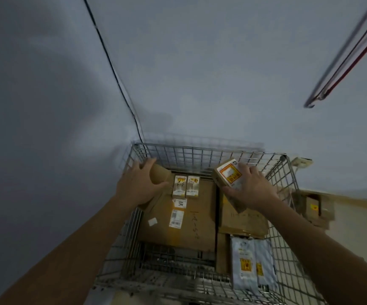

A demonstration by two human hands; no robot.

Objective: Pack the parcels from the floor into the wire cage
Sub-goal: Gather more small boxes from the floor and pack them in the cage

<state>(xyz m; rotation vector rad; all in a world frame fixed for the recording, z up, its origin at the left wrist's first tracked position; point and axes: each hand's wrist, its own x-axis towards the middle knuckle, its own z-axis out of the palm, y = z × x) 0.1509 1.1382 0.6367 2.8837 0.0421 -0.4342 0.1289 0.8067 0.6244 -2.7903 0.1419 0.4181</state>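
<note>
Wire cage [211, 150] stands against the wall corner, floor layer already filled: large flat carton [191, 219] at centre, smaller carton [244, 221] beside it on the right, two grey mailer bags [251, 263] nearest the front. Left hand [137, 183] grips a brown parcel [159, 172] in the far-left corner, likely seating it. Right hand [251, 186] holds a small labelled box [228, 176] above the right carton, ready to stack
</note>
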